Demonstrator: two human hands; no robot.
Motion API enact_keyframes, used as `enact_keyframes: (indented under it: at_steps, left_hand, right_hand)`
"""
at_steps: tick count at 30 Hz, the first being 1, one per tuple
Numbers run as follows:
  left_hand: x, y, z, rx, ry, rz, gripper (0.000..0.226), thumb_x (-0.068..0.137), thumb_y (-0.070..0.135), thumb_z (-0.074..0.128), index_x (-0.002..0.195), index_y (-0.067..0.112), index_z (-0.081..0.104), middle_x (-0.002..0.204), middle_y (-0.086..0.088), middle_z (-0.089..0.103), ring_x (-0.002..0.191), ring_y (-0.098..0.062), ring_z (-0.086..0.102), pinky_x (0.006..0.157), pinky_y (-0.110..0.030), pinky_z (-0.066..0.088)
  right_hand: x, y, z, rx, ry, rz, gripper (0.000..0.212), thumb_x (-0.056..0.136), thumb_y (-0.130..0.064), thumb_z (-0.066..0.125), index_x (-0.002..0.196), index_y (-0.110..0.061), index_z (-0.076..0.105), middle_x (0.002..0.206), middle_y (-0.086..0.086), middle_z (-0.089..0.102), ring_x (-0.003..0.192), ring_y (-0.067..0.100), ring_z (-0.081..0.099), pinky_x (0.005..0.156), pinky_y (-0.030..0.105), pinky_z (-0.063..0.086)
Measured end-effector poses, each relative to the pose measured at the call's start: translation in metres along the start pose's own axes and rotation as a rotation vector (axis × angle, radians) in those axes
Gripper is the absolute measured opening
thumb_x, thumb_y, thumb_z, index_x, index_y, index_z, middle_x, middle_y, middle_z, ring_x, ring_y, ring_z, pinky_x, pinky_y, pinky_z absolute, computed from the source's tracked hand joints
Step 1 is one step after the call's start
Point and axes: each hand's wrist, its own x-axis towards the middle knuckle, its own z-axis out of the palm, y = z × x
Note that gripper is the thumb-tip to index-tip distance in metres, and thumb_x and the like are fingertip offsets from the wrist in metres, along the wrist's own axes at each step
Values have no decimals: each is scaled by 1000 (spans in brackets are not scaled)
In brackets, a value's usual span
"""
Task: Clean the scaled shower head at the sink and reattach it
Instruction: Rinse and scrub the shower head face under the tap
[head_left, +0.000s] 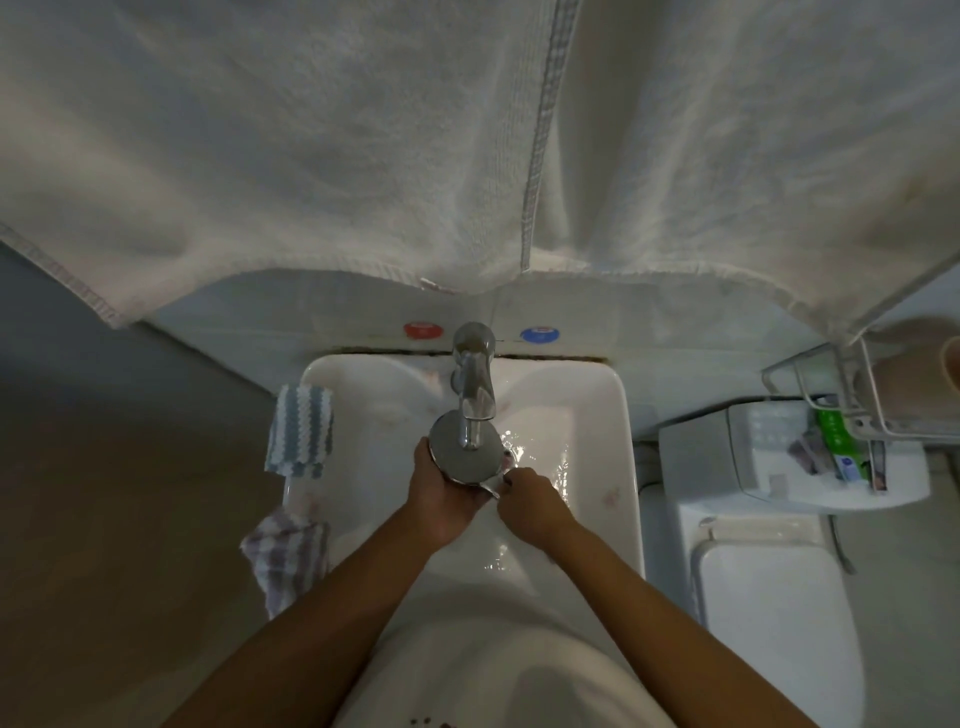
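A round chrome shower head (457, 457) is held over the white sink (618, 467), directly under the spout of the chrome tap (475, 387). My left hand (441, 499) cups the head from below and the left. My right hand (530, 501) pinches the short neck of the shower head at its lower right edge. Water glistens on the basin floor to the right of the head. The spray face is hidden from me.
Two striped cloths hang on the sink's left rim: a blue-white cloth (300, 430) and a purple checked cloth (285, 553). White towels (363, 156) hang overhead. Red (422, 329) and blue (538, 334) caps mark the wall. At right stand a toilet (774, 597) and a wire rack (852, 405).
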Motion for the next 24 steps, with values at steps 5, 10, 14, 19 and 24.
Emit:
enact_keyframes:
  at_steps: [5,10,14,19,24]
  left_hand:
    - [4,-4,0,205,302,145,35,103,27,40,115,-3,53,112,-28,61,82,-38,65,62,-50,61]
    - [4,19,0,142,142,79,55,91,39,42,133,6,54,125,-21,61,101,-35,61,84,-42,50]
    - [-6,38,-15,167,-103,-123,62,90,48,46,137,9,53,142,-17,52,130,-36,43,114,-48,28]
    - [5,23,-9,635,195,180,31,91,31,63,103,4,72,100,-15,71,88,-28,66,83,-45,56]
    - [2,-18,-14,1626,500,819,38,97,30,45,127,9,53,122,-17,57,108,-32,57,87,-40,49]
  right_hand:
    - [-4,5,-6,-183,96,1,36,84,-9,50,119,-6,49,118,15,63,109,35,60,85,33,46]
    - [-3,2,-5,-155,39,-85,37,85,-11,48,121,-5,52,112,19,64,105,38,61,79,34,45]
    - [-2,8,-8,-90,-91,-184,16,92,-11,42,101,-10,55,107,21,64,99,38,60,71,30,37]
    - [-5,17,-18,-287,-51,-139,31,87,-15,48,117,-8,53,116,17,62,106,37,59,78,34,41]
    - [-9,7,-9,-378,-22,-172,33,85,-16,50,117,-6,52,115,17,64,103,37,63,83,36,48]
